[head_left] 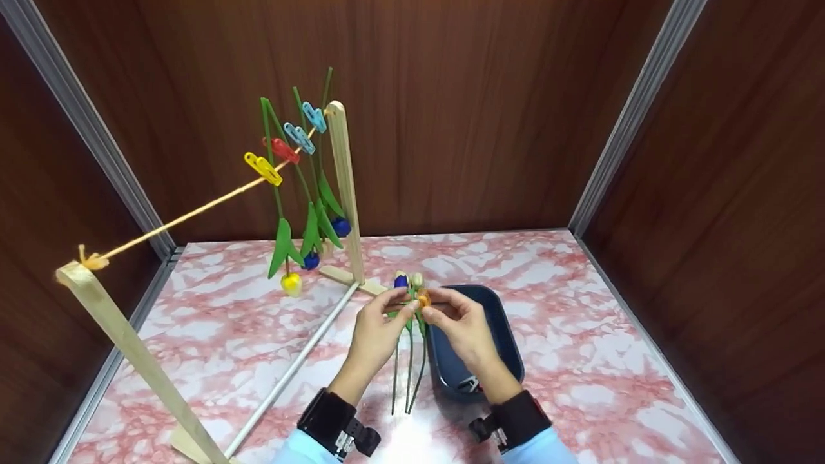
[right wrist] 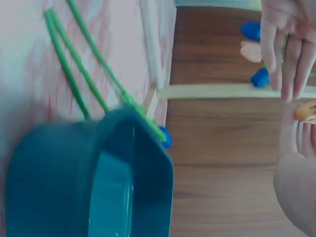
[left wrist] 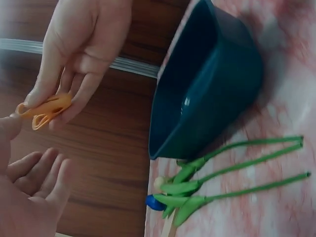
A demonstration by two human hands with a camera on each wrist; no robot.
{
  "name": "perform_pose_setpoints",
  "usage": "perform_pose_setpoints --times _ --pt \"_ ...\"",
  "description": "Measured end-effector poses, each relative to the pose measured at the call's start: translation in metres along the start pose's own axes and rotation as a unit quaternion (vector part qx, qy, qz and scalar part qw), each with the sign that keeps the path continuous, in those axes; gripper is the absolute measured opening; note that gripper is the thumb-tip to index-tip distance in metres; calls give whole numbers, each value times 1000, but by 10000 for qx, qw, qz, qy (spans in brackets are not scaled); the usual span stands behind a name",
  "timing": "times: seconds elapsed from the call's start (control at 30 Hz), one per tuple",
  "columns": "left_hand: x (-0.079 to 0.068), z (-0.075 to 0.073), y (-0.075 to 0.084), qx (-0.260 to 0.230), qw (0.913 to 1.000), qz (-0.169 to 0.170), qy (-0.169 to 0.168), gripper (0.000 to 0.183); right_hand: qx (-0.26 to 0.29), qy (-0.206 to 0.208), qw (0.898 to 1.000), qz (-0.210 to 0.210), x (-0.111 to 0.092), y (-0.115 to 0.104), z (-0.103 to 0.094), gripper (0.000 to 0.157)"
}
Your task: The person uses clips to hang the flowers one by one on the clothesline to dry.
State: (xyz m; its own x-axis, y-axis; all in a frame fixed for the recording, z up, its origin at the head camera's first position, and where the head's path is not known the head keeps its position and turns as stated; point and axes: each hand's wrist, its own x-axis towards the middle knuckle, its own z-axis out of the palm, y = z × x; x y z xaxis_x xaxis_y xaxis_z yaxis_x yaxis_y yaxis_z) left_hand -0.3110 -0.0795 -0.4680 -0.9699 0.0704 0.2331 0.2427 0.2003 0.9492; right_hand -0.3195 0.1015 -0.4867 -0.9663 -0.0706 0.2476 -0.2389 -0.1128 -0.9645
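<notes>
My right hand pinches an orange clothespin between thumb and fingers. My left hand is right beside it, thumb tip at the end of the clothespin, its other fingers extended and apart from it. Beneath both hands, artificial tulips with green stems lie on the table; a blue bloom and pale ones show past the fingers. Immediately to their right stands a dark blue bin, partly covered by the right hand and forearm.
A wooden frame on the left carries a string. Yellow, red and light blue clothespins hold tulips there, blooms downward. A white rod joins the posts low down. Inside the bin lies a small dark item.
</notes>
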Motion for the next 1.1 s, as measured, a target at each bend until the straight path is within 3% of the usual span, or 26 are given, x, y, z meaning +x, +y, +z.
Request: perform_pose_setpoints --times 0.27,0.5,0.77,1.1 --pt "0 1 7 -582 9982 122 31 42 237 -66 9997 -73 -3 0 7 35" --pt "-2 -3 3 -672 9971 -198 289 40 147 -251 9994 194 -6 1 11 41" --pt "0 -6 3 -1222 9900 -645 301 43 172 -172 9997 60 -5 1 18 35" --pt "3 -6 5 -1594 9844 -622 411 42 70 -17 10000 -7 -1 1 21 32"
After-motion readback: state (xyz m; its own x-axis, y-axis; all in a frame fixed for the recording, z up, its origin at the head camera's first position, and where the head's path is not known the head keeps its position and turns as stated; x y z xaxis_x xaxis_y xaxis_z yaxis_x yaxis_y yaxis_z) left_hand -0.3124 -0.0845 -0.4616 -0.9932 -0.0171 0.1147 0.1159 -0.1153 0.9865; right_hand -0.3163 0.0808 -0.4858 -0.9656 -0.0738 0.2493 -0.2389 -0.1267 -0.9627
